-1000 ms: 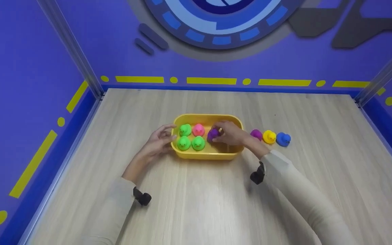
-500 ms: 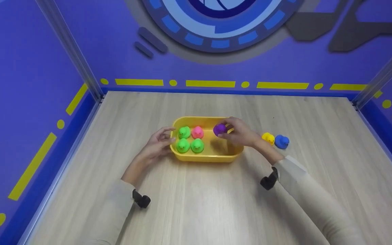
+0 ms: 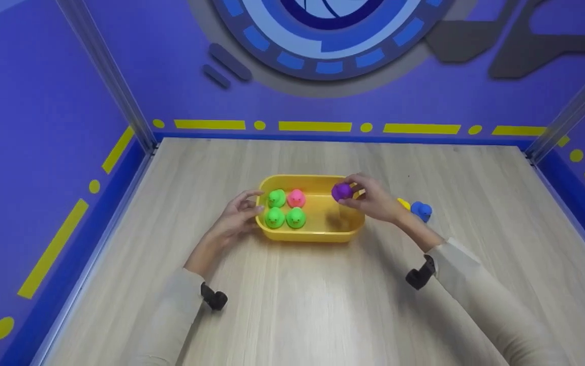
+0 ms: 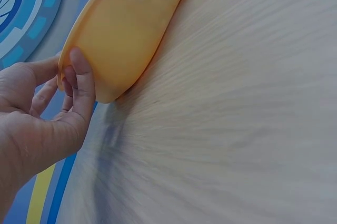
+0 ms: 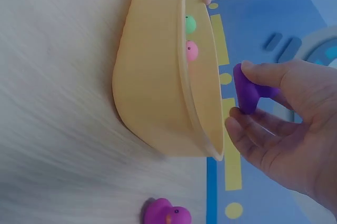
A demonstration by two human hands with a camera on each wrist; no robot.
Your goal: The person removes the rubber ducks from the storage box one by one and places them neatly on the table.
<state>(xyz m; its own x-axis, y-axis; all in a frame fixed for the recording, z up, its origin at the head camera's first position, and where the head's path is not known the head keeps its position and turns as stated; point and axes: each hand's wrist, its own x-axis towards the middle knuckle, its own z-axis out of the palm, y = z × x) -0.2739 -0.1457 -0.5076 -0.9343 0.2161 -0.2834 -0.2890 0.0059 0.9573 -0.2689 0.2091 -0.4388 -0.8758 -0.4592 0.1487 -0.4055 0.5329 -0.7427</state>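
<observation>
Fingers [image 3: 359,179] of your right hand [image 3: 378,202] pinch a purple duck [image 3: 341,191] above the yellow tub [image 3: 317,209]; your curved left hand [image 3: 234,216] grips its rim [image 3: 312,233].

The right grip [image 3: 373,201] partly hides the purple duck [image 3: 342,191], the forearm [image 3: 421,233] the yellow duck [image 3: 403,203].
</observation>
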